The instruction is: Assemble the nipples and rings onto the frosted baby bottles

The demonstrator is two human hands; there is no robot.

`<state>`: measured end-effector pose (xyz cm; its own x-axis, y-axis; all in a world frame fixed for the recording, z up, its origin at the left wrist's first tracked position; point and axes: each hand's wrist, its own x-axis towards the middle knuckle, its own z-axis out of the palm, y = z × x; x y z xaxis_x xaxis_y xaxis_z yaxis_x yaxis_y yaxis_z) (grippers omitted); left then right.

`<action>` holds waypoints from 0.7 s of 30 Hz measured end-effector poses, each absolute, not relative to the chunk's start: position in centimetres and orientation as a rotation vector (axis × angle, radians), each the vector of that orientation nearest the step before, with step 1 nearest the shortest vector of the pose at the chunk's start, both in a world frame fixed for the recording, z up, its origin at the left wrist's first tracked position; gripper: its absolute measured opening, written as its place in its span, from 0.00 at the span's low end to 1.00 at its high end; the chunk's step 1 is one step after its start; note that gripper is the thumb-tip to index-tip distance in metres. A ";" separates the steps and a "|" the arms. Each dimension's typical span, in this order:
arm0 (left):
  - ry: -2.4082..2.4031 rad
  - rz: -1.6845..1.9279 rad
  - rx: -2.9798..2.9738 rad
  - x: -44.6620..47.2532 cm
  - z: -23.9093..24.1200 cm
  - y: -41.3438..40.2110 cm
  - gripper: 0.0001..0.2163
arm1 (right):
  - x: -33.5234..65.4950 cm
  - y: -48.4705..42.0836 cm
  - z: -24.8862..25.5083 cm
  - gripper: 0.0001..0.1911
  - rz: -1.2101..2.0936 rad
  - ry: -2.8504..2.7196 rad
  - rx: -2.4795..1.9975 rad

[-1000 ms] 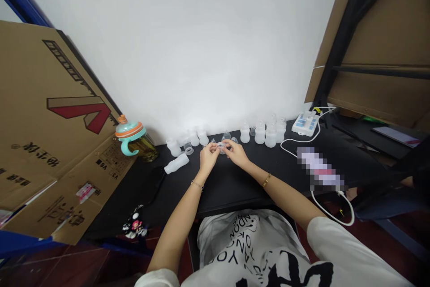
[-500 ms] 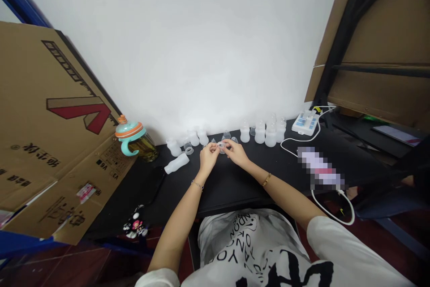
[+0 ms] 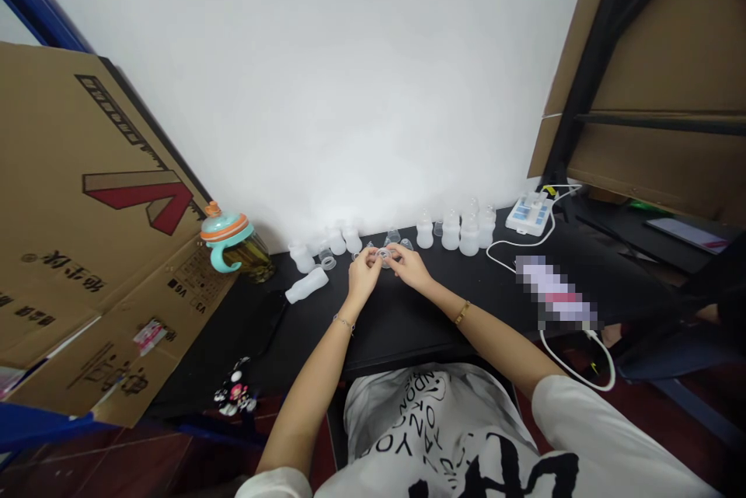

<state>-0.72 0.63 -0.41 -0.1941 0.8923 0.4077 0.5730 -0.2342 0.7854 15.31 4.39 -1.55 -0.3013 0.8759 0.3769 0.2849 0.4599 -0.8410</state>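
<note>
Between my fingertips is a small clear ring-shaped piece, like a baby bottle's collar; its details are too small to tell. My left hand pinches it from the left, and my right hand from the right. Just behind lie several clear domed caps, partly hidden by the fingers. To the left, a frosted bottle lies on its side near a clear cap and several upright open bottles. At the right stand several frosted baby bottles with domed tops.
The black table meets a white wall. A drink jug and a dark phone with a charm are at the left, beside a cardboard box. A power strip, white cable and blurred-out device lie right.
Both hands keep hold of the clear piece at nearly the same place. The left hand has shifted very slightly to the right; the bottles have stayed put.
</note>
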 end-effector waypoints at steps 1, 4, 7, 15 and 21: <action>1.702 1.399 1.760 -0.7 -0.5 0.6 0.10 | 15.3 4.4 -1.6 0.13 0.837 -1.824 -0.986; 1.710 1.400 1.791 -0.7 -0.6 0.7 0.11 | 15.2 4.4 -1.6 0.13 0.835 -1.841 -0.987; 1.729 1.421 1.820 -0.7 -0.6 0.7 0.11 | 15.2 4.5 -1.6 0.13 0.827 -1.858 -0.988; 1.706 1.390 1.832 -0.7 -0.8 0.9 0.09 | 15.4 4.6 -1.8 0.17 0.785 -1.813 -1.038; 1.639 1.417 1.838 -0.8 -0.9 1.1 0.10 | 15.3 4.7 -1.9 0.14 0.780 -1.855 -1.036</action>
<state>-0.76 1.09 -0.93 -0.1370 0.8774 0.4598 0.5818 -0.3044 0.7543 15.28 4.73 -1.91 -0.2953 0.8799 0.3723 0.3491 0.4622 -0.8152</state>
